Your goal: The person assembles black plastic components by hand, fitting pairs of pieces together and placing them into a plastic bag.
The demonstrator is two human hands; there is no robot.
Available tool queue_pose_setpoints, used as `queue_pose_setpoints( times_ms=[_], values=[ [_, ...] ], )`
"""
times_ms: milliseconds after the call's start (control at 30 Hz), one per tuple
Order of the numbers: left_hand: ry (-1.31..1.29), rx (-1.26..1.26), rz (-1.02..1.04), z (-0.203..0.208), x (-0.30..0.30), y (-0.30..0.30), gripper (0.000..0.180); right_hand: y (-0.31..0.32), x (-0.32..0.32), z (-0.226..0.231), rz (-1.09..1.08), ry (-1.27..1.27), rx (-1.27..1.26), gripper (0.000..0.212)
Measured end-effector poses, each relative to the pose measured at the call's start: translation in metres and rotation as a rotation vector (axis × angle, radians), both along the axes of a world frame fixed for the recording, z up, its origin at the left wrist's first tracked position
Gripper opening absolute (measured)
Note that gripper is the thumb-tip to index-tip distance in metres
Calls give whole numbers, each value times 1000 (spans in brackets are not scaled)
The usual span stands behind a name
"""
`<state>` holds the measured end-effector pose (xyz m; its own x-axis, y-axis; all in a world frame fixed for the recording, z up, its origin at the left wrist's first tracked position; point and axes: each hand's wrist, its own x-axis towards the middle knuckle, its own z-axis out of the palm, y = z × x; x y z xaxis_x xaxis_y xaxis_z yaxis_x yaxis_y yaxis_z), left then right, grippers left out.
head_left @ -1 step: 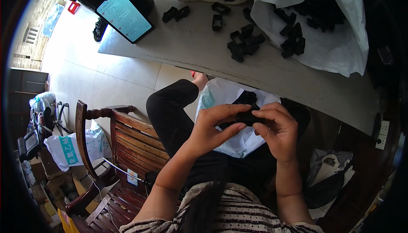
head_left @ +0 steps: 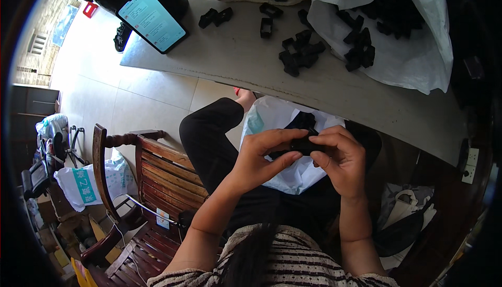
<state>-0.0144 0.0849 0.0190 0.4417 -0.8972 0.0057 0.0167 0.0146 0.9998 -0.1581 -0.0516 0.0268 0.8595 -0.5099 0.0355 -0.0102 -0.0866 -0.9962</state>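
Nothing has shifted: both hands [head_left: 308, 156] still grip one small black part [head_left: 306, 144] (over the lap).

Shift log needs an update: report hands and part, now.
Left hand and right hand both grip one small black part over the lap. White bag beneath. Nothing in the way.

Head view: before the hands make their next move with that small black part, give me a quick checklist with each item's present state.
1. Small black part held by both hands: ok.
2. Left hand grip, thumb under and fingers over: ok.
3. Right hand grip, fingertips on the part: ok.
4. White bag open on the lap beneath: ok.
5. Loose black parts within view on the table: ok.
6. Part's seating or orientation: cannot tell, fingers hide it.
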Motion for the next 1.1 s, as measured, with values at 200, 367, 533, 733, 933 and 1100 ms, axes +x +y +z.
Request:
queue_pose_setpoints(
  times_ms=[200,367,533,733,933,1100],
  values=[
    [-6,26,-99,1,-1,3,54,-5,0,-11,62,22,443,34],
    [-12,186,-99,-17,-6,14,67,5,-13,-44,79,65,373,32],
    [-700,341,25,-43,-2,45,65,7,-36,-58,-130,379,-638,36],
    [-767,601,100,-85,-3,87,71,26,-65,-64,265,429,-787,48],
    [-443,546,168,-152,-21,84,88,50,-71,-115,420,655,-1019,43],
    [392,324,335,-184,25,67,84,4,-46,-128,100,885,-925,27]
  ],
)
